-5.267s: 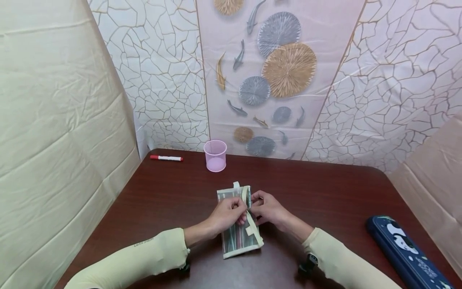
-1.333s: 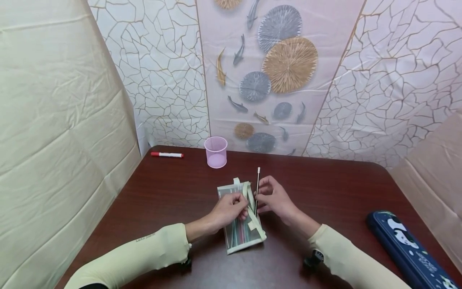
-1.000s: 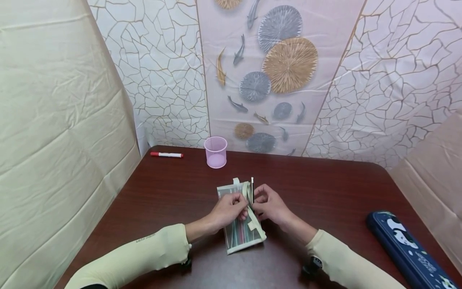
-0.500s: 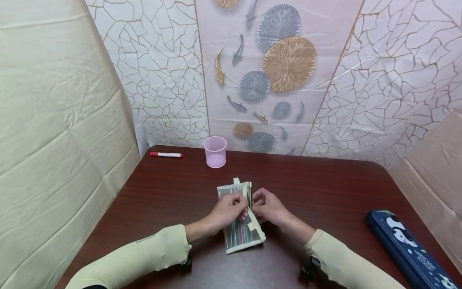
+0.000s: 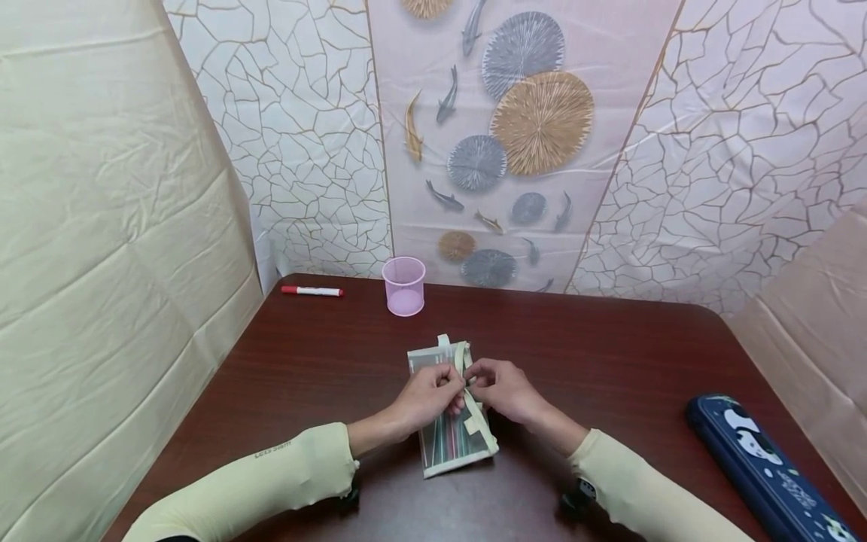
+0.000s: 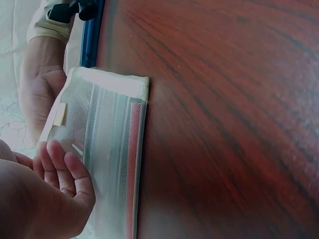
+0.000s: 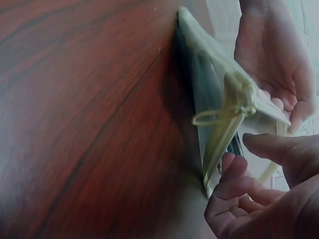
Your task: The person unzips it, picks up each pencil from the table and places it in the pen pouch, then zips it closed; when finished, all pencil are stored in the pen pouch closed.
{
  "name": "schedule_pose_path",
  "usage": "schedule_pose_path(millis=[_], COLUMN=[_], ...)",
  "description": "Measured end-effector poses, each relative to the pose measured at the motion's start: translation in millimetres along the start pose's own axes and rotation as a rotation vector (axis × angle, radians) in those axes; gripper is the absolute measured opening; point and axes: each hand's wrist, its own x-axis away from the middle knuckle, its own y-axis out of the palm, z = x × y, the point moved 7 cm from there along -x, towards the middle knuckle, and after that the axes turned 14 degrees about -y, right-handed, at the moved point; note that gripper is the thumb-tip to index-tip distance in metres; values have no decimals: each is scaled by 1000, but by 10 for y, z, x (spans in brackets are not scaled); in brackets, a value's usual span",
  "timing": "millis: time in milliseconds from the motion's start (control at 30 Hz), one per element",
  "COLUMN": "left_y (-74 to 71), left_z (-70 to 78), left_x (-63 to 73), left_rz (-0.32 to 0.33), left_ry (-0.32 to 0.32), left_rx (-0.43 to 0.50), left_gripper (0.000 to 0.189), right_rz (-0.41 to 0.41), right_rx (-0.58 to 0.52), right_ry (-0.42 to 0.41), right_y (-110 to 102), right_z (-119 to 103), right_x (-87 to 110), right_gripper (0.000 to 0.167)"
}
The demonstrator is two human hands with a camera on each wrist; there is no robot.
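Note:
A mesh pencil pouch (image 5: pixel 443 440) with cream edging lies tilted on the table, its mouth gaping on the right side. My left hand (image 5: pixel 430 393) pinches the cream edge of the mouth, and in the left wrist view its other fingers (image 6: pixel 75 172) curl against the mesh. At the mouth is my right hand (image 5: pixel 504 388), with thumb and fingers curled about the end of a dark pencil (image 7: pixel 235 145), which is mostly hidden inside the pouch. Coloured stick shapes, one of them red (image 6: pixel 133 149), show through the mesh.
A pink mesh cup (image 5: pixel 405 288) stands at the table's back edge. Left of it lies a red-and-white marker (image 5: pixel 313 291). A navy pencil case (image 5: pixel 762 467) with a panda print lies at the right edge. Fabric-covered walls close in the back and sides.
My right hand brought the pencil upright to the pouch's mouth and slid it down inside until its upper end dropped out of sight. The left hand kept its hold on the pouch.

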Motion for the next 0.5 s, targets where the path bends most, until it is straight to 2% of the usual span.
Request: schedule_pose_path(millis=[233, 333, 500], left_y=[-38, -83, -159], left_z=[14, 8, 0], left_x=[0, 1, -3], left_rz=[16, 32, 45], left_ry=[1, -10, -4], left_rx=[1, 0, 20], left_gripper=[18, 19, 20], right_rz=[16, -35, -141], right_rx=[45, 62, 99], right_ry=[-32, -74, -204], right_y=[-209, -243, -178], right_z=[-32, -39, -77], right_x=[93, 171, 354], right_gripper=[23, 21, 17])
